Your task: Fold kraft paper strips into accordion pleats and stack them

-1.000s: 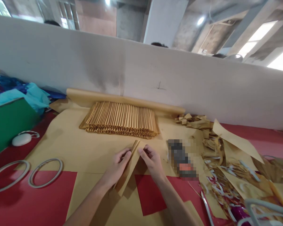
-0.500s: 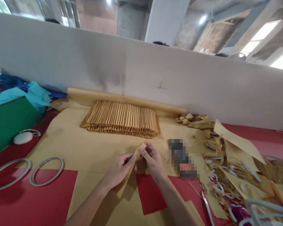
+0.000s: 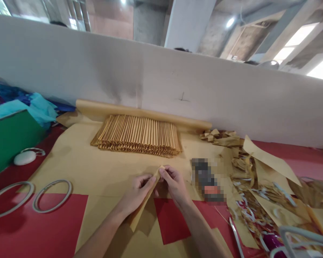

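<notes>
A folded strip of brown kraft paper [image 3: 140, 214] runs diagonally between my hands, its lower end hanging toward me. My left hand [image 3: 140, 191] pinches it midway, thumb on top. At the strip's upper end, my right hand [image 3: 173, 181] grips the tip between thumb and curled fingers. Just beyond my hands, pleated brown paper [image 3: 138, 134] lies in a thick stack. Large brown paper sheets [image 3: 78, 161] are spread under it on the red tabletop [image 3: 56, 225].
Two pale rings [image 3: 52, 196] and a white rounded case [image 3: 24, 157] lie at left, near a green panel [image 3: 16, 139]. A paper roll [image 3: 140, 113] rests against the white partition [image 3: 161, 79]. Paper scraps [image 3: 242, 165], a pixelated dark object [image 3: 208, 181] and a metal blade-like tool [image 3: 236, 236] lie at right.
The strip looks narrower and more closely folded at its upper part, and its lower end shows more plainly. My hands stay almost in place, with slight finger shifts.
</notes>
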The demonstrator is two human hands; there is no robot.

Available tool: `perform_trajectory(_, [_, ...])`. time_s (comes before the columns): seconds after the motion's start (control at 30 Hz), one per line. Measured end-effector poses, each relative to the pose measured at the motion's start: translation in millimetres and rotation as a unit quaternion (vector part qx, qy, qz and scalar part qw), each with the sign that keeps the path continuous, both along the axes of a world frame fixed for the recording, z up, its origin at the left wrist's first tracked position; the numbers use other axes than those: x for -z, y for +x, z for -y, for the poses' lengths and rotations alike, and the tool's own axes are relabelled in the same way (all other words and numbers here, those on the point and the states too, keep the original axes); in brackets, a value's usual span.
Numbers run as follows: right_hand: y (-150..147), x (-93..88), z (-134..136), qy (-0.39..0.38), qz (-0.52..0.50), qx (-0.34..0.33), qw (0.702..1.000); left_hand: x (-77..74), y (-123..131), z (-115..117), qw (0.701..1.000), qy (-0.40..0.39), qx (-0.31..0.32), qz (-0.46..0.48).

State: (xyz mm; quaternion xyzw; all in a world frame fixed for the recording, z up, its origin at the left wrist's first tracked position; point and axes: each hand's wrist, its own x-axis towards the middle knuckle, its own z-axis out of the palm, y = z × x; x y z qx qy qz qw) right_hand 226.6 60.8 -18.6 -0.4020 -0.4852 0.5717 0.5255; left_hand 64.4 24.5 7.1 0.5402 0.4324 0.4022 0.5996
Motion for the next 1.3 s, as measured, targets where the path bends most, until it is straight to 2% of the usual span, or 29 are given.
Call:
perform_trajectory(0.27, [0,-0.9,0,0.002,0.004,-0.017,1.000,7.7,1,-1,1.000,0.017,-0.017,-0.007])
perform_trajectory(0.47, [0,-4.9,2,-0.003,0.026,-0.053,0.998,13.0,2,-5,0.999,-0.013,-0.043,0.001])
perform_trajectory(0.6, [-3,-8.8,5,-0.014,0.041,-0.083,0.996,10.0,-1,-6,0.998,0.021,-0.051,0.000])
perform_trajectory(0.73, [-4,-10.4,6,0.011,0.059,-0.069,0.996,7.5,-3,-6,0.998,0.045,-0.047,-0.001])
perform_trajectory(0.97, [-3,-9.2,4,0.041,0.105,-0.002,0.994,7.7,-2,-7,0.999,0.012,-0.031,0.002])
perform_trajectory(1.1, [-5,-11.4,5,0.038,0.108,-0.001,0.993,7.4,-2,-7,0.999,0.014,-0.036,0.000])
perform_trajectory(1.3, [-6,-6.1,6,0.003,0.075,-0.046,0.996,13.7,-2,-7,0.999,0.038,-0.014,0.004])
